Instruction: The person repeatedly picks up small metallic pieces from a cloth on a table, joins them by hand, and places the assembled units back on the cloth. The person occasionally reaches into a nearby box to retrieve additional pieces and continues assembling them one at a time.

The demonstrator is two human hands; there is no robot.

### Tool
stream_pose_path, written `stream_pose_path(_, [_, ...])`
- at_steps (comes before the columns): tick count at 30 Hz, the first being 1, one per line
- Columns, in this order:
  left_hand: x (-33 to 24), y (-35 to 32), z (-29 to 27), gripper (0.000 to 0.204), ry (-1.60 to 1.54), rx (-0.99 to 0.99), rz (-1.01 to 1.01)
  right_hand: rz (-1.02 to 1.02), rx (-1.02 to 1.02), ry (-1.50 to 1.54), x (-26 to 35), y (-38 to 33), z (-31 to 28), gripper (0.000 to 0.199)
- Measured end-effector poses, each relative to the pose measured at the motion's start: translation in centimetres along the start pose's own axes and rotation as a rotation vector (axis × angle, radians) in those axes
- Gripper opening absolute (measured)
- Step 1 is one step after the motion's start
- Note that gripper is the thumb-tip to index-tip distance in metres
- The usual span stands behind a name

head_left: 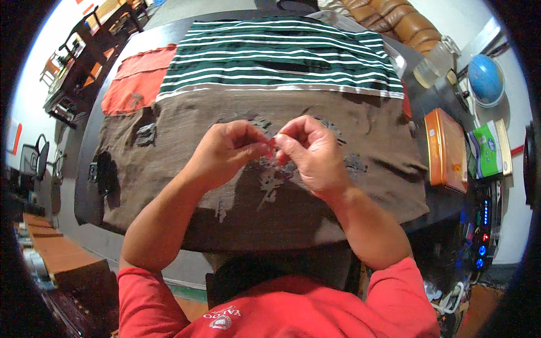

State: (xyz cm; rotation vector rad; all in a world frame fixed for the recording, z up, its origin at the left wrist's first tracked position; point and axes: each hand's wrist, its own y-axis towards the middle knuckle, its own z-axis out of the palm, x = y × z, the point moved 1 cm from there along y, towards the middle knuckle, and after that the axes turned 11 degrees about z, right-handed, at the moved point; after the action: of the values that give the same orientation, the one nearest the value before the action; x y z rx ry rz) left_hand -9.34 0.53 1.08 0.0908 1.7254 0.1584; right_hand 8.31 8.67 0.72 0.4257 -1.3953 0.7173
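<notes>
Over the middle of the table, my left hand (232, 149) and my right hand (316, 156) meet fingertip to fingertip. Each is closed in a pinch around a tiny red piece (272, 144), mostly hidden by the fingers, so its kind cannot be made out. Beneath and around them, small grey pieces (270, 192) lie scattered on a brown cloth (169, 163). More grey bits (355, 164) lie to the right of my right hand. A small grey heap (146, 135) sits on the cloth to the left.
A green-and-white striped cloth (282, 53) covers the far side, beside an orange-red cloth (138, 79). Along the right stand an orange tin (445, 149), a green-and-white packet (486, 149), a globe (486, 80) and a clear jug (434, 66). A dark object (102, 173) lies at the left edge.
</notes>
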Motion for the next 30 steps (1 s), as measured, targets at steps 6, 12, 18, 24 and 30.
stream_pose_path(6, [0.3, 0.1, -0.5, 0.018, 0.073, -0.054, 0.060, -0.231, -0.189, -0.103, 2.5, 1.4, -4.9, 0.011])
stream_pose_path(12, [1.7, 1.5, -5.4, 0.015, 0.101, -0.382, 0.096, -0.224, -0.860, -0.246, 3.0, 3.6, -18.4, 0.008])
stream_pose_path(18, [2.4, 1.5, -6.8, 0.013, -0.014, -0.450, 0.133, -0.136, -1.049, -0.991, -0.2, 5.1, -22.6, 0.016])
stream_pose_path(24, [2.2, 1.4, -6.6, 0.016, 0.004, -0.465, 0.143, -0.246, -1.228, -1.349, 0.7, 4.5, -20.2, 0.018])
stream_pose_path(30, [2.2, 1.5, -6.6, 0.014, -0.037, -0.485, 0.161, -0.117, -0.610, -1.002, 3.1, 3.4, -15.0, 0.020])
